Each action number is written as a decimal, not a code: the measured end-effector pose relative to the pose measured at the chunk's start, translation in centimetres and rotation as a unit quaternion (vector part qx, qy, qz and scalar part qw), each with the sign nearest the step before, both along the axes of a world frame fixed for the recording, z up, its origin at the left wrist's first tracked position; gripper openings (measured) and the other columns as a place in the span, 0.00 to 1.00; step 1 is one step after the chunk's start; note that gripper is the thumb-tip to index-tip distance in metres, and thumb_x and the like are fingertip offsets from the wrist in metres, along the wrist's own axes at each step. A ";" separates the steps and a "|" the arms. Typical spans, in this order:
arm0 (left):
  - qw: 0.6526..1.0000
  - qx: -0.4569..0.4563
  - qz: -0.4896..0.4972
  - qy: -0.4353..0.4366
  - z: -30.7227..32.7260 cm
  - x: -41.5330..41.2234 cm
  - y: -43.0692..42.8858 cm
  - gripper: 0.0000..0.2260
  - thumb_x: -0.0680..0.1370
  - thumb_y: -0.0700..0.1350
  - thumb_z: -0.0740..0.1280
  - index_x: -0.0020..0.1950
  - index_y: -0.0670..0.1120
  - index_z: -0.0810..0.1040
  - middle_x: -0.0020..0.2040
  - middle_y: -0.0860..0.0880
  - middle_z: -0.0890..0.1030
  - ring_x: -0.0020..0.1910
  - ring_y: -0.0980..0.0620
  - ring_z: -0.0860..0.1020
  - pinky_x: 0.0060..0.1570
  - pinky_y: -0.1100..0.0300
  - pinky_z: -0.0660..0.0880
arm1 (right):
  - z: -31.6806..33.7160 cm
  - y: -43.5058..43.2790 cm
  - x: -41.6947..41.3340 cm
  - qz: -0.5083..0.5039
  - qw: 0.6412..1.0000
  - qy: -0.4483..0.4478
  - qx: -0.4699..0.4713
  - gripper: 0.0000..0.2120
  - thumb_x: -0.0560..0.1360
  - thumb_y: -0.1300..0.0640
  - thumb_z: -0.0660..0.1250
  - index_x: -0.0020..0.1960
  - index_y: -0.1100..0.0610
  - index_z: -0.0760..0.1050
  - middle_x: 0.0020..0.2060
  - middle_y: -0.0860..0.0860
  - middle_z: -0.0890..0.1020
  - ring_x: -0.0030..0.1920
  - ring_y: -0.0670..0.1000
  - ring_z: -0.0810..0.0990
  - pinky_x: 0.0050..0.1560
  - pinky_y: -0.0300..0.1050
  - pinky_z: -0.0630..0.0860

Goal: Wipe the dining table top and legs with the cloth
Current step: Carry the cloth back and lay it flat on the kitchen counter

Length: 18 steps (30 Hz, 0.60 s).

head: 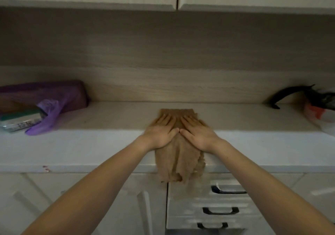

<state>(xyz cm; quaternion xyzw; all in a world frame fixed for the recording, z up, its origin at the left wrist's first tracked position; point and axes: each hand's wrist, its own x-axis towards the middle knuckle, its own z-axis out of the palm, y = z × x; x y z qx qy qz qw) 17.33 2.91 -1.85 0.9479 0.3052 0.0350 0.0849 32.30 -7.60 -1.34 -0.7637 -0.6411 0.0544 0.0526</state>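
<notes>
Palms of your left hand (161, 132) and right hand (196, 131) lie flat and unclenched on the cloth (178, 160), pinning it where it drapes over the counter (101, 144) edge.

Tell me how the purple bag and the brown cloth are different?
The purple bag sits far to the left on the counter, while the brown cloth is in the middle. The bag is shiny, crinkled plastic with things inside; the cloth is soft, flat fabric. Nobody touches the bag, but the left hand and right hand press flat on the cloth, which hangs over the counter's front edge. Both rest on the same counter.
</notes>
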 end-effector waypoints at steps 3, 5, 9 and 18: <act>1.000 0.001 0.004 0.007 0.4 0.7 1.3 0.28 0.81 0.59 0.48 0.78 0.49 0.49 0.79 0.48 0.49 0.78 0.51 0.46 0.75 0.55 0.43 | 0.0 1.2 1.6 0.003 1.000 0.010 -0.014 0.29 0.82 0.39 0.46 0.80 0.48 0.46 0.79 0.46 0.49 0.78 0.46 0.46 0.76 0.47 0.43; 1.000 -0.001 0.010 0.007 0.6 1.2 2.0 0.27 0.81 0.59 0.48 0.78 0.50 0.49 0.79 0.48 0.49 0.78 0.52 0.46 0.74 0.54 0.43 | 0.2 2.0 2.3 0.002 1.000 0.023 -0.014 0.29 0.82 0.40 0.47 0.79 0.47 0.47 0.79 0.45 0.49 0.78 0.45 0.46 0.76 0.47 0.43; 1.000 -0.008 0.023 -0.001 1.0 1.1 1.5 0.28 0.81 0.59 0.49 0.78 0.49 0.51 0.79 0.48 0.51 0.78 0.51 0.47 0.75 0.51 0.44 | 0.9 1.5 1.7 0.002 1.000 -0.005 0.011 0.30 0.82 0.39 0.48 0.79 0.50 0.50 0.79 0.49 0.53 0.78 0.48 0.48 0.76 0.47 0.43; 0.999 -0.001 -0.048 0.007 -0.4 -5.5 -3.1 0.33 0.79 0.65 0.46 0.78 0.51 0.44 0.79 0.52 0.45 0.77 0.57 0.42 0.73 0.61 0.39 | -0.2 -6.9 -0.4 0.089 0.996 0.020 0.011 0.26 0.83 0.45 0.45 0.79 0.46 0.43 0.78 0.43 0.47 0.77 0.41 0.42 0.76 0.40 0.38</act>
